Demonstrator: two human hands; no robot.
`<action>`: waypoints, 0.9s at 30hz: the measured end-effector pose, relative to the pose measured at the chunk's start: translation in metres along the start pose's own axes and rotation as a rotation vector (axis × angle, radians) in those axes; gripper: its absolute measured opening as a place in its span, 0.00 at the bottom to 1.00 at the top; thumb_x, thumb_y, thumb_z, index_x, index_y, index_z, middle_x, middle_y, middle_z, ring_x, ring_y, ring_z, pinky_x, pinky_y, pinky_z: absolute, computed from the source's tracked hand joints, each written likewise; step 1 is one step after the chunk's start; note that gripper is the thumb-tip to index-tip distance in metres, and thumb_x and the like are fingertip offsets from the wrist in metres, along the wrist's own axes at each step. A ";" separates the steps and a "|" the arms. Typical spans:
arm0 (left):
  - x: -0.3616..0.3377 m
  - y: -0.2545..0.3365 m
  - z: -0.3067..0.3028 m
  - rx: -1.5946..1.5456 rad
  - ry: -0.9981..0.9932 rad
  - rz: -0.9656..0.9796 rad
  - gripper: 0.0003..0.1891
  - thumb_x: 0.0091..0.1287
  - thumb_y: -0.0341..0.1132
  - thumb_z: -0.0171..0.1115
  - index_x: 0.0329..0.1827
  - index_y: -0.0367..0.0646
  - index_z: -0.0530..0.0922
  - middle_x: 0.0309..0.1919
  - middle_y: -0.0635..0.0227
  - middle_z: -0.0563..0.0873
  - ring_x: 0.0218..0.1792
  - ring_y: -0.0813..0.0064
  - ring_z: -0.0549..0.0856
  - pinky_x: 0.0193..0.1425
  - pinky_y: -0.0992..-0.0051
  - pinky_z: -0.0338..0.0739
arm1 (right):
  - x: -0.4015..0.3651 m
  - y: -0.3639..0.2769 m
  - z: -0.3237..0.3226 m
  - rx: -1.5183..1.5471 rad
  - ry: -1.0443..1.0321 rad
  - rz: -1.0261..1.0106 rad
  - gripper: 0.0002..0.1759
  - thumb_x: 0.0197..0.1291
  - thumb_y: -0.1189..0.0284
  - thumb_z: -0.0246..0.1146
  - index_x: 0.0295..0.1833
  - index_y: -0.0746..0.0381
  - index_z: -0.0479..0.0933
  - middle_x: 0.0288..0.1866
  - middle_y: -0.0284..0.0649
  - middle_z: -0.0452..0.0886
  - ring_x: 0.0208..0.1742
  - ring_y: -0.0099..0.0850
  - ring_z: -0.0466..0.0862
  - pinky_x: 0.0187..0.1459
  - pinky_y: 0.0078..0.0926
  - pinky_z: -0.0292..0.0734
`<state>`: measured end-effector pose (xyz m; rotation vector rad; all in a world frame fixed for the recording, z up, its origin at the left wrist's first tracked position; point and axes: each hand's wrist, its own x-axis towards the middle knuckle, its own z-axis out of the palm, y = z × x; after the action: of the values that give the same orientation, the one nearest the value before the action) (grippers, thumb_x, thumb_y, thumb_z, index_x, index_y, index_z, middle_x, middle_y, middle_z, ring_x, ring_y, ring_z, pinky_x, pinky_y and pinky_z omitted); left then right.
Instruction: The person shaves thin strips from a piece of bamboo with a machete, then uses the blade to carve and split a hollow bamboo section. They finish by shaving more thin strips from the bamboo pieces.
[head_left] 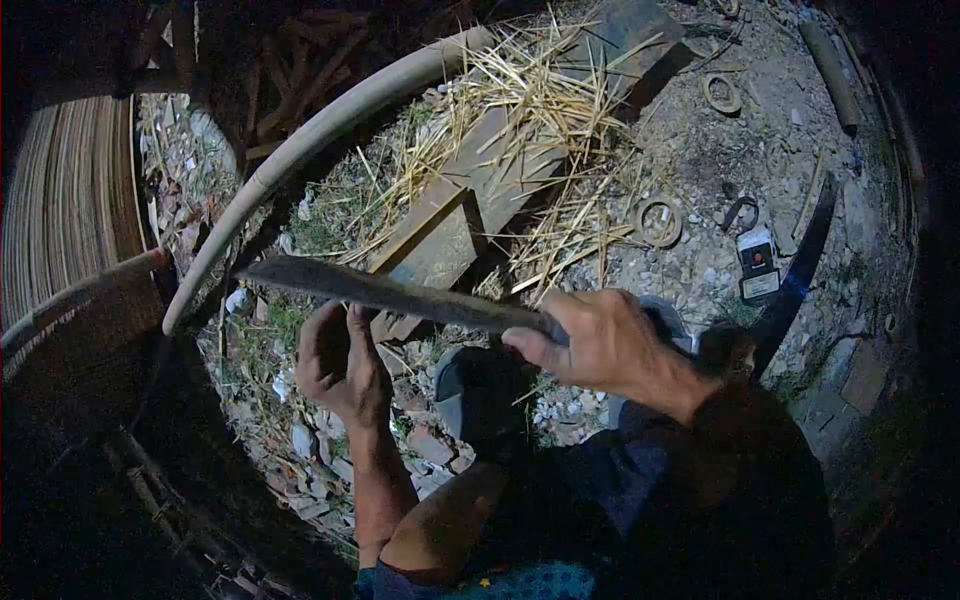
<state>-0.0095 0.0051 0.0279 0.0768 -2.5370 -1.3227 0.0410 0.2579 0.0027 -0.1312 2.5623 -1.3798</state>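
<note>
My right hand is closed around one end of a long, dark, machete-like knife, with the thumb along its near side. The knife lies nearly level across the view, its broad end pointing left. My left hand is under the blade, its fingers curled and drawn together with their tips at the lower edge. What is between these fingertips, if anything, I cannot make out. Beyond the knife stands a wooden block on a plank, with thin pale slivers scattered over it.
A thick curved pole arches across the left. Ring-shaped pieces lie on the rubble ground. To the right are a small black-and-white box and a long dark blade. A stack of thin strips stands far left. My shoe is below the knife.
</note>
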 end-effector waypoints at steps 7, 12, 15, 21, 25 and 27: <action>0.001 0.001 0.000 0.023 -0.012 -0.009 0.08 0.72 0.25 0.68 0.48 0.30 0.82 0.38 0.55 0.91 0.38 0.72 0.91 0.48 0.72 0.86 | -0.007 0.019 0.007 -0.040 -0.021 0.126 0.34 0.67 0.43 0.65 0.24 0.65 0.75 0.16 0.56 0.77 0.22 0.60 0.82 0.25 0.53 0.78; 0.003 0.009 0.002 0.062 0.002 -0.048 0.06 0.72 0.25 0.68 0.46 0.30 0.83 0.37 0.56 0.91 0.38 0.71 0.91 0.47 0.71 0.87 | -0.002 0.048 0.004 -0.220 0.100 0.169 0.32 0.71 0.49 0.64 0.25 0.67 0.76 0.13 0.51 0.75 0.14 0.48 0.80 0.19 0.47 0.73; 0.003 0.006 0.004 -0.078 0.024 -0.121 0.05 0.72 0.25 0.68 0.45 0.30 0.83 0.36 0.56 0.91 0.37 0.71 0.91 0.47 0.71 0.87 | -0.014 0.053 0.000 -0.137 0.075 0.148 0.33 0.72 0.48 0.62 0.26 0.68 0.77 0.13 0.53 0.74 0.15 0.47 0.80 0.21 0.49 0.74; 0.001 -0.021 -0.008 -0.103 0.047 -0.176 0.07 0.74 0.29 0.67 0.45 0.31 0.82 0.37 0.58 0.90 0.36 0.72 0.90 0.44 0.72 0.88 | -0.008 0.077 -0.012 -0.303 0.087 0.264 0.33 0.72 0.48 0.61 0.27 0.68 0.77 0.18 0.56 0.77 0.20 0.56 0.81 0.25 0.48 0.76; -0.011 -0.091 -0.026 -0.091 0.040 -0.322 0.10 0.75 0.34 0.66 0.44 0.33 0.82 0.35 0.62 0.89 0.37 0.75 0.89 0.41 0.75 0.85 | -0.022 0.085 -0.016 -0.119 0.072 0.438 0.33 0.71 0.46 0.60 0.33 0.69 0.80 0.28 0.62 0.81 0.33 0.63 0.83 0.37 0.54 0.78; -0.023 -0.130 -0.040 0.054 -0.123 -0.475 0.13 0.74 0.37 0.68 0.40 0.33 0.83 0.32 0.65 0.89 0.34 0.78 0.87 0.41 0.77 0.81 | -0.031 0.090 -0.011 -0.094 0.109 0.437 0.33 0.72 0.46 0.59 0.33 0.69 0.80 0.29 0.63 0.82 0.36 0.65 0.83 0.40 0.54 0.78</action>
<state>0.0132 -0.0978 -0.0606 0.6654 -2.7659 -1.4538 0.0709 0.3226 -0.0609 0.4726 2.5342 -1.1272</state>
